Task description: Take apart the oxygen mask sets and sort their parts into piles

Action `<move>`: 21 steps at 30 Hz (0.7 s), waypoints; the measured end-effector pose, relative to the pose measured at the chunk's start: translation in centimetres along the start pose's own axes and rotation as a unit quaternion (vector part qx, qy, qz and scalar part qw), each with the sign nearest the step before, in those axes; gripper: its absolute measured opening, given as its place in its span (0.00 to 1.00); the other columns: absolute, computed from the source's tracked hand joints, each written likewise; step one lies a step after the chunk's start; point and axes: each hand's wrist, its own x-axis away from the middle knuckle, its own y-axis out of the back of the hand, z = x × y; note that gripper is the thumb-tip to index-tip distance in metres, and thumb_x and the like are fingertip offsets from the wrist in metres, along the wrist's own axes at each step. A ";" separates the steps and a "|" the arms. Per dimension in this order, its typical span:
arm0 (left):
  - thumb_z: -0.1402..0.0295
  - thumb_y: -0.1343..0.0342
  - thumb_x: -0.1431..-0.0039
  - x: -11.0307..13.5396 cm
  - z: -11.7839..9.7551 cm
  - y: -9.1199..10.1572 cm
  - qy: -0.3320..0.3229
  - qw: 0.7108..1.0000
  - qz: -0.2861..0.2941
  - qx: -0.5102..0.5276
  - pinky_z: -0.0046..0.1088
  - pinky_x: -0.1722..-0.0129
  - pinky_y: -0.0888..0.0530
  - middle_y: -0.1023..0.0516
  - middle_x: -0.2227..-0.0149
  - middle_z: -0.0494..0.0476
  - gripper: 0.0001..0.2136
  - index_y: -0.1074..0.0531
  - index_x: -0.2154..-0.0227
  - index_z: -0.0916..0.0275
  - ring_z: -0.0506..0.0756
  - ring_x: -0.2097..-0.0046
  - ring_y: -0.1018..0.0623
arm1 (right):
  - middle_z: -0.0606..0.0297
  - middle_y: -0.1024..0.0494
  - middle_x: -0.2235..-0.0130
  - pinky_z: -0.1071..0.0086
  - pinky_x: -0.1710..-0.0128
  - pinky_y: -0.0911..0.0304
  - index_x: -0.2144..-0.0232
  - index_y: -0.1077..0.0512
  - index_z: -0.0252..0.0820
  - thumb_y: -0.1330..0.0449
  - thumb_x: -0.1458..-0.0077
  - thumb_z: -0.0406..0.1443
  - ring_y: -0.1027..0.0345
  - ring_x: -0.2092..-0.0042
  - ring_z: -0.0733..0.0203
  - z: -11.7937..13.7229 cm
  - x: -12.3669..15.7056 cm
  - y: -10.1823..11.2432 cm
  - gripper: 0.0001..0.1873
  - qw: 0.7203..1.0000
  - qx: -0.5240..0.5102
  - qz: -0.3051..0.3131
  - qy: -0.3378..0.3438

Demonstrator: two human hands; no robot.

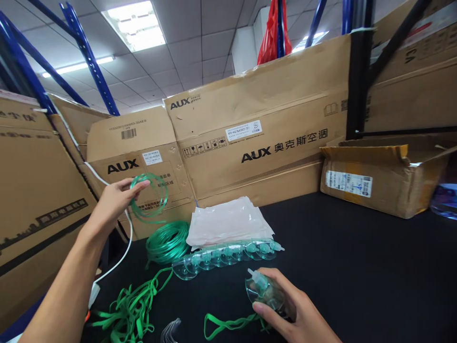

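Observation:
My left hand [116, 197] is raised at the left and pinches a small coil of green tubing [150, 196] lifted off the table. Below it a larger pile of coiled green tubing [167, 242] lies on the black table [357, 267]. My right hand [289, 309] rests low at the centre, its fingers wrapped round a clear green-tinted mask [262, 290] with a green strap [228, 324] trailing to the left. A row of several nested clear masks [228, 255] lies between my hands.
A stack of clear plastic bags [228, 221] lies behind the masks. Loose green straps [132, 305] are heaped at the front left. AUX cardboard boxes [257, 128] wall the back, an open carton [382, 176] stands at the right, and a white cable [117, 262] hangs at the left.

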 end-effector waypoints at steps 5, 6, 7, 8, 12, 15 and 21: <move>0.48 0.38 0.47 2.4 -5.3 0.4 -0.060 0.995 0.023 0.072 0.21 0.74 0.39 0.31 0.75 0.48 0.20 0.22 0.66 0.62 0.50 0.71 0.34 | 0.63 0.17 0.59 0.64 0.53 0.26 0.50 0.26 0.49 0.34 0.44 0.47 0.22 0.54 0.50 0.1 -0.4 -0.4 0.21 0.999 -0.041 -0.012 0.004; 0.48 0.38 0.47 3.3 -5.9 0.0 -0.073 0.992 0.037 0.095 0.22 0.75 0.39 0.32 0.75 0.48 0.19 0.22 0.66 0.62 0.50 0.72 0.34 | 0.62 0.17 0.59 0.65 0.53 0.25 0.51 0.26 0.48 0.34 0.44 0.47 0.21 0.54 0.50 0.1 -0.5 -0.4 0.20 0.998 -0.060 -0.015 0.007; 0.49 0.38 0.46 4.5 -6.3 -0.5 -0.081 0.989 0.062 0.112 0.22 0.75 0.38 0.32 0.75 0.47 0.19 0.22 0.66 0.61 0.50 0.72 0.34 | 0.62 0.17 0.59 0.65 0.54 0.25 0.52 0.26 0.48 0.33 0.44 0.47 0.21 0.54 0.50 0.2 -0.5 -0.3 0.20 0.996 -0.082 -0.016 0.008; 0.49 0.38 0.46 5.9 -6.4 -1.2 -0.078 0.985 0.091 0.125 0.22 0.76 0.37 0.31 0.75 0.47 0.19 0.23 0.65 0.61 0.51 0.72 0.33 | 0.62 0.17 0.59 0.66 0.55 0.25 0.52 0.26 0.47 0.33 0.44 0.47 0.21 0.55 0.51 0.3 -0.4 0.0 0.20 0.995 -0.103 -0.014 0.006; 0.48 0.42 0.40 13.7 -3.7 -5.0 -0.010 0.960 0.214 0.180 0.23 0.74 0.31 0.26 0.71 0.50 0.21 0.23 0.55 0.59 0.53 0.70 0.27 | 0.60 0.17 0.57 0.66 0.52 0.25 0.52 0.26 0.47 0.34 0.42 0.49 0.21 0.52 0.50 -0.1 1.4 2.9 0.20 0.991 -0.130 -0.007 -0.035; 0.49 0.43 0.39 19.4 0.3 -8.2 0.031 0.958 0.255 0.129 0.26 0.70 0.28 0.24 0.72 0.51 0.20 0.22 0.55 0.59 0.54 0.69 0.24 | 0.59 0.16 0.54 0.68 0.51 0.25 0.51 0.26 0.48 0.34 0.43 0.50 0.21 0.50 0.50 -1.2 3.5 5.7 0.22 0.989 -0.112 -0.048 -0.081; 0.57 0.48 0.34 22.4 3.9 -10.7 -0.046 0.962 0.268 -0.033 0.29 0.67 0.26 0.20 0.64 0.56 0.16 0.20 0.55 0.58 0.56 0.70 0.21 | 0.57 0.14 0.57 0.68 0.60 0.21 0.55 0.22 0.49 0.28 0.51 0.49 0.18 0.58 0.46 -0.8 4.5 8.7 0.23 0.989 -0.049 -0.114 -0.083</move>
